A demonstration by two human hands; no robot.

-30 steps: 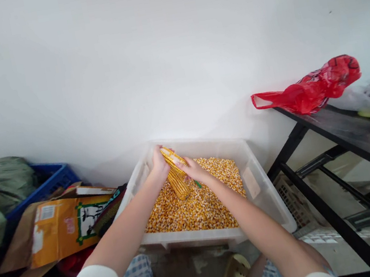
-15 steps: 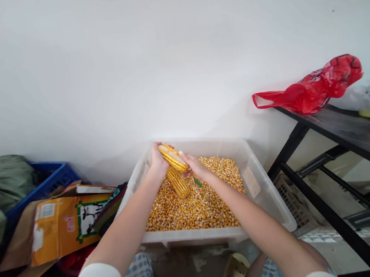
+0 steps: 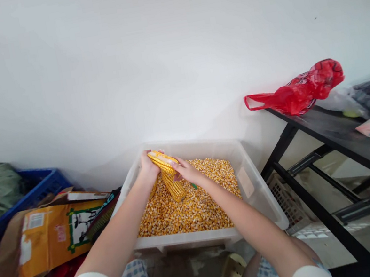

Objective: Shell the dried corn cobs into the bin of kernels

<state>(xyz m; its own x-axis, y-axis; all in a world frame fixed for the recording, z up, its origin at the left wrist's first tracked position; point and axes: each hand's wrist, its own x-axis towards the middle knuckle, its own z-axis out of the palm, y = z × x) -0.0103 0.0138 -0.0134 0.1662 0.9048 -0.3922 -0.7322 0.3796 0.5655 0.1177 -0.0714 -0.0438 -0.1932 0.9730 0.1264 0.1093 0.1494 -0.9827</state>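
Observation:
Between my two hands is an ear of corn (image 3: 162, 161), tilted down to the right, with a pale stripe along its upper side where kernels are gone. My left hand (image 3: 148, 165) is closed around its left end. At the right end the fingers of my right hand (image 3: 185, 171) close on the cob. Just beneath, a second corn ear (image 3: 175, 189) lies on loose corn kernels (image 3: 198, 212), and part of another shows under my left hand. The kernels fill the lower part of a translucent plastic bin (image 3: 260, 197). A small green scrap (image 3: 194, 186) lies near my right wrist.
A black-framed table (image 3: 341, 130) stands at the right, with a red plastic bag (image 3: 298, 92) on its corner. At the left are an orange cardboard box (image 3: 49, 234) and a blue crate (image 3: 44, 184). The white wall (image 3: 170, 55) rises behind the bin.
The view has shifted slightly, so the bin and table sit further left. Both hands still hold the ear, and my right fingers have moved up over its top side.

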